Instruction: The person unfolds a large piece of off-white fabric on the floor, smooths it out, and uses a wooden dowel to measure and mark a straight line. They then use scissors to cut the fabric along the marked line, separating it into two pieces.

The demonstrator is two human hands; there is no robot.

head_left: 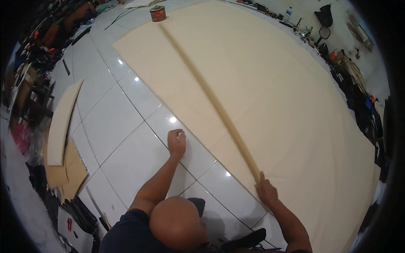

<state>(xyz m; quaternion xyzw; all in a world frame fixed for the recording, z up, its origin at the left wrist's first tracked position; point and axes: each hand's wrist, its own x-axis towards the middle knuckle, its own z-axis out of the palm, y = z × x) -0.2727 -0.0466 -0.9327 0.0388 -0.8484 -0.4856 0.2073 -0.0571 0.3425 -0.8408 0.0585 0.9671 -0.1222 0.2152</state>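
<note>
A long wooden strip (pixel 214 100) lies slantwise over a wide cream sheet (pixel 295 105) spread on the floor. My right hand (pixel 267 193) grips the strip's near end, close to the sheet's left edge. Beside that same edge, over the white tiles, my left hand (pixel 176 142) is closed with its fingers curled in. Whether anything small is inside it I cannot make out. At the strip's far end a round tin can (pixel 158 13) stands on the sheet.
Cream and tan cut pieces (pixel 63 126) lie at the left, with black folded material (pixel 81 217) and a red-handled tool (pixel 69 224) nearer. Clutter lines the left side. A bottle (pixel 287 14) and dark bags (pixel 358 109) stand along the right wall.
</note>
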